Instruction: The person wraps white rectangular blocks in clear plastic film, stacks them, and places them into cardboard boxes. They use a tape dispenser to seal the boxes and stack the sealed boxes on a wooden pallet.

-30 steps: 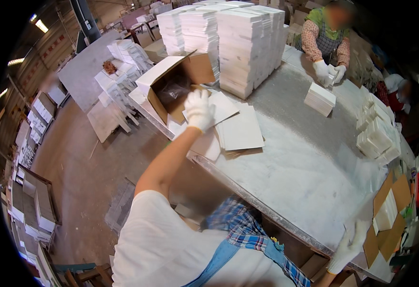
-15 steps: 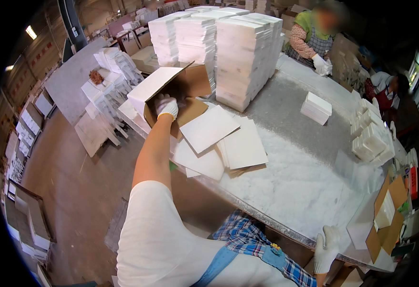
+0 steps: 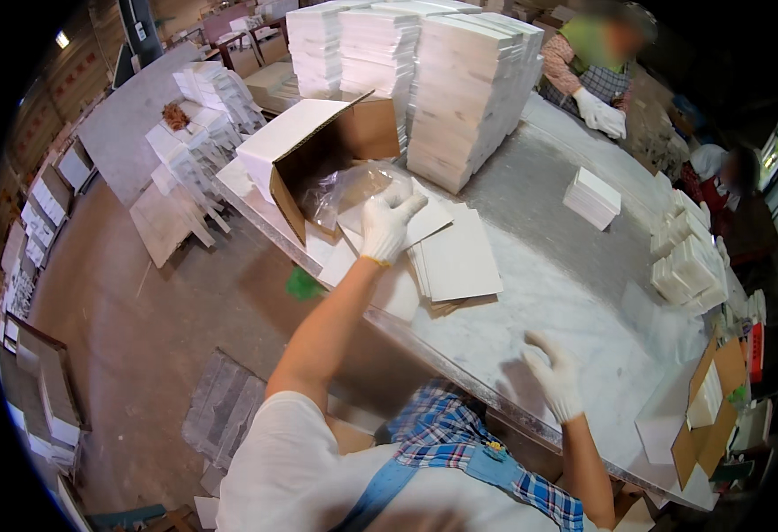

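My left hand point(image 3: 387, 223), in a white knitted glove, is over the top white sheet point(image 3: 433, 223) of a fanned pile at the table's near left side. Its thumb and fingers look apart, but the fingertips' contact with the sheet is unclear. Just beyond it lies a cardboard box point(image 3: 291, 191) on its side with the flaps open toward the pile. Clear plastic film point(image 3: 327, 197) spills from the box's mouth beside my left hand. Over the near table edge, my gloved right hand point(image 3: 556, 377) has its fingers spread and holds nothing.
Tall stacks of white slabs point(image 3: 460, 97) stand behind the box. A small white stack point(image 3: 593, 197) sits farther right, with wrapped white bundles point(image 3: 689, 266) beyond. An open carton point(image 3: 708, 417) stands at the near right corner. Across the table, a gloved co-worker point(image 3: 600, 113) stands.
My left hand has come out of the box and moved right, over the sheets. Clear film now shows at the box's mouth. My right hand has moved up and left over the table.
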A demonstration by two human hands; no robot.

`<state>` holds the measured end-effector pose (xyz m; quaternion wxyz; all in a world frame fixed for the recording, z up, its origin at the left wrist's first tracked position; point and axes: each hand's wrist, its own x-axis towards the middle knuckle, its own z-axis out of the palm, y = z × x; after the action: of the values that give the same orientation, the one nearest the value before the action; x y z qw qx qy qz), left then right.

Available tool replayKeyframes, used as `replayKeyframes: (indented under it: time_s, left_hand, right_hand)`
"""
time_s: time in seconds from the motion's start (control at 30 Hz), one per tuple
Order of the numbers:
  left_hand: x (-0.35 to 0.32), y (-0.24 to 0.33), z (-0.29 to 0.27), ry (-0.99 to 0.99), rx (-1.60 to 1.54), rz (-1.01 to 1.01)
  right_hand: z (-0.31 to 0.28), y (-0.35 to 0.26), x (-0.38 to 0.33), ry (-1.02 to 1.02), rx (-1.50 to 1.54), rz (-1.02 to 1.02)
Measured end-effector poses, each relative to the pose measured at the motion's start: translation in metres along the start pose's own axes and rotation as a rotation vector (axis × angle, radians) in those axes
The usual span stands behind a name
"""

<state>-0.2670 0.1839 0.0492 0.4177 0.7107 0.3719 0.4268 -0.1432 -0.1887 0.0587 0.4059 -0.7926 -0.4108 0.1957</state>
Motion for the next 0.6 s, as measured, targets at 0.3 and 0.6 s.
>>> replayKeyframes:
  time_s: [0.3,0.6]
  left_hand:
    - [-0.071,0.052,0.029,-0.223,-0.494,-0.249]
    - [-0.084,0.054,0.028,-0.441,-0.667,-0.259]
  right_hand:
    - [0.045,-0.056,0.088,-0.14,0.329,-0.004]
    - [0.063,-0.048,0.134,-0.117,0.48,-0.03]
